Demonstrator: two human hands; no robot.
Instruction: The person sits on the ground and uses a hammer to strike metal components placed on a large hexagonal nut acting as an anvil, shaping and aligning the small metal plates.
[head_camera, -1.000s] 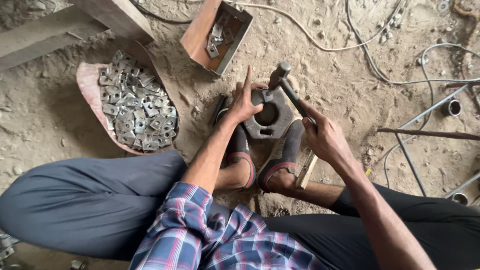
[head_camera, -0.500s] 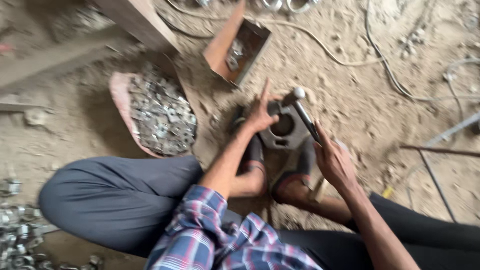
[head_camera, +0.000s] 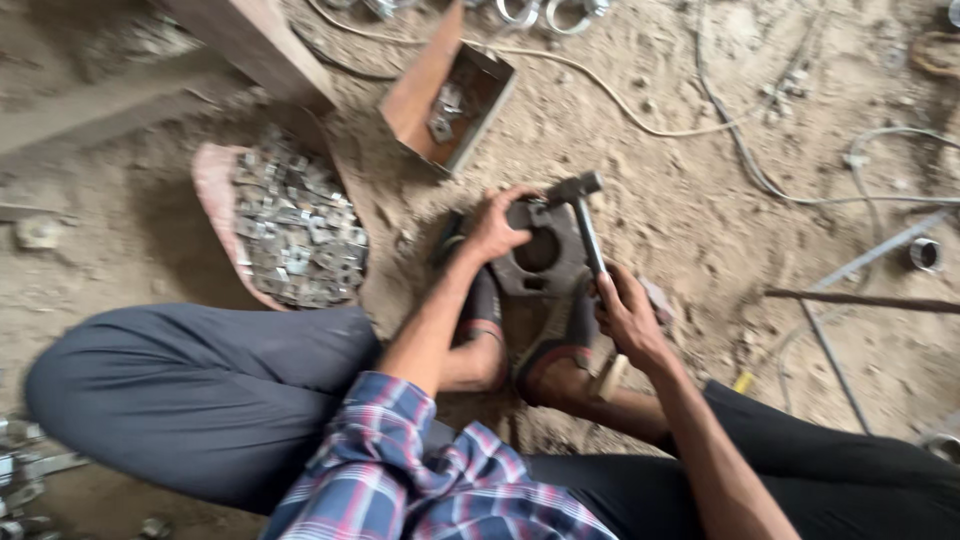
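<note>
Hammer (head_camera: 580, 215) was gripped in right hand (head_camera: 628, 315), head over the metal block (head_camera: 545, 258); left hand (head_camera: 492, 228) pinched something there, mid-strike I'd guess; next blow needed careful aim.

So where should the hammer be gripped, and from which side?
Grip the hammer low on its handle, far from the head, coming from the person's side. The head rests up at the metal block, so the lower handle is the free end; the right hand grips there.

Dark holed metal block (head_camera: 540, 258) between sandalled feet, hammer (head_camera: 583, 222) head down.
</note>
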